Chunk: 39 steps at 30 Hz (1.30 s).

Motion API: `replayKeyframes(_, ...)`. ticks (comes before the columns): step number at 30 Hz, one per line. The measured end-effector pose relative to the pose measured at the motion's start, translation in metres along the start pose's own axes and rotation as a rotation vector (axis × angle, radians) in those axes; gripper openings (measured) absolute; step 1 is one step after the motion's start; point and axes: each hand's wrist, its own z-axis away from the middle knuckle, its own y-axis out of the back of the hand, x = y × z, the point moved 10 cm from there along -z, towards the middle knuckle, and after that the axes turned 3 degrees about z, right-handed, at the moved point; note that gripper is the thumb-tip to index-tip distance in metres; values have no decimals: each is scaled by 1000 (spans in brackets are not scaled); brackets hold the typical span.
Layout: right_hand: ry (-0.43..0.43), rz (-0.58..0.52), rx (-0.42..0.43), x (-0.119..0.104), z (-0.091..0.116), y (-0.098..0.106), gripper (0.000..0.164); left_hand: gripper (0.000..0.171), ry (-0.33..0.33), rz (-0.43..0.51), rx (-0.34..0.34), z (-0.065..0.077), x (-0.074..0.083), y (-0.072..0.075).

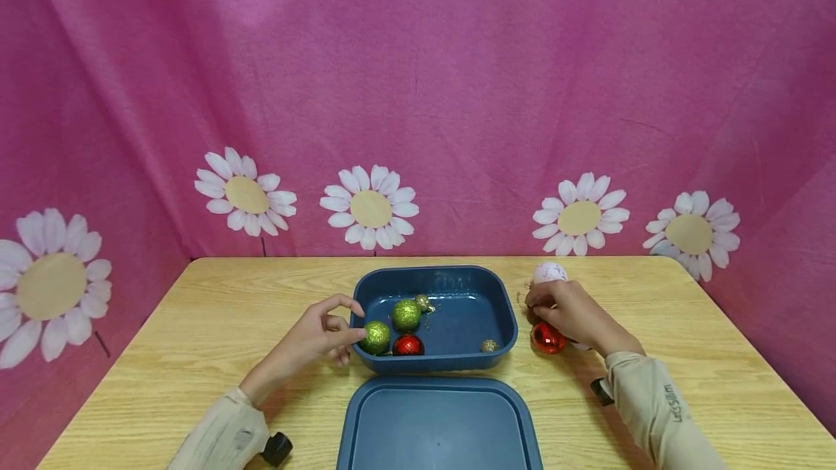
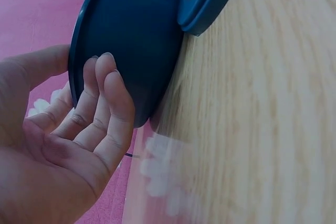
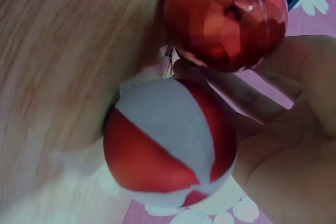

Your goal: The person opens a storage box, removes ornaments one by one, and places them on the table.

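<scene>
A blue rectangular container (image 1: 431,363) holds two green glitter balls (image 1: 406,315), a red ball (image 1: 408,344) and small gold glitter balls (image 1: 490,346). At its left end is my left hand (image 1: 326,331), thumb and index finger spread over the rim beside the nearer green ball (image 1: 375,338). Its other fingers lie loosely bent outside the wall (image 2: 152,40). My right hand (image 1: 575,314) reaches down among ornaments to the right, fingertips close together; I cannot tell what they hold. Near its palm are a shiny red faceted ball (image 3: 226,19) and a red-and-white ball (image 3: 168,140).
A blue lid (image 1: 439,423) lies on the wooden table (image 1: 307,412) in front of the container. Beyond my right hand sits a white speckled ball (image 1: 550,272). A pink cloth (image 1: 444,93) with daisies hangs behind the table.
</scene>
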Motion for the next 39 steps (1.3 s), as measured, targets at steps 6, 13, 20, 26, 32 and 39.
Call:
replayKeyframes(6,-26,28,32,4,1,7,18,42,-3,-21,7,0,0,1)
replayKeyframes(13,-54,46,49,0,0,14,19,42,-4,-27,12,-1,0,1)
replayKeyframes(20,-5,73,75,-25,-2,19,16,40,-21,-21,2,-1,1,0)
replayKeyframes(26,41,107,65,-53,-3,23,16,39,-9,-15,5,-1,0,0)
replayKeyframes(32,54,115,34,-71,-4,25,16,40,1,-20,13,-1,0,1)
replayKeyframes(39,56,142,55,-84,-5,21,17,42,2,-24,19,-1,-1,1)
